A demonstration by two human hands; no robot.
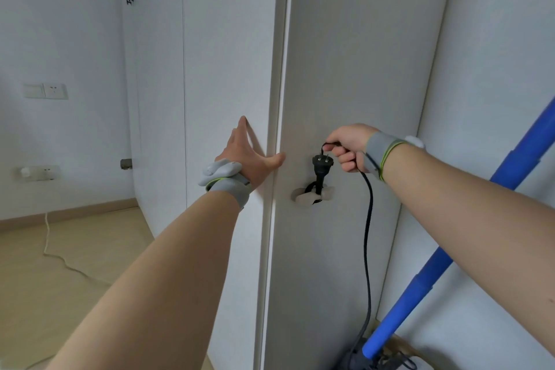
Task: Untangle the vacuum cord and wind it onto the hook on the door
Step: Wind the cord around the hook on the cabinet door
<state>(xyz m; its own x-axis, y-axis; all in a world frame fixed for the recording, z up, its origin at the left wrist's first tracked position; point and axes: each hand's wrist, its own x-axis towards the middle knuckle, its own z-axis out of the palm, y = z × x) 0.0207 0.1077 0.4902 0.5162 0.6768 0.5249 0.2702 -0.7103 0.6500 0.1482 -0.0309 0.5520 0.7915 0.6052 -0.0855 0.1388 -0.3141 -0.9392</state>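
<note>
Left hand [246,153] flat with straight fingers against door [345,69] edge, right hand [348,147] fingers curled, pinching black cord [368,219] above plug [322,164] at hook [312,196]

The cord [368,234] is running into a dark blur at the bottom edge, where the vacuum base [357,359] is being cut off; the blue tube [420,279] is leaving past the right edge; the right hand [350,147] is hiding its own fingertips; the plug [322,164] is covering the middle of the hook [302,199].
</note>
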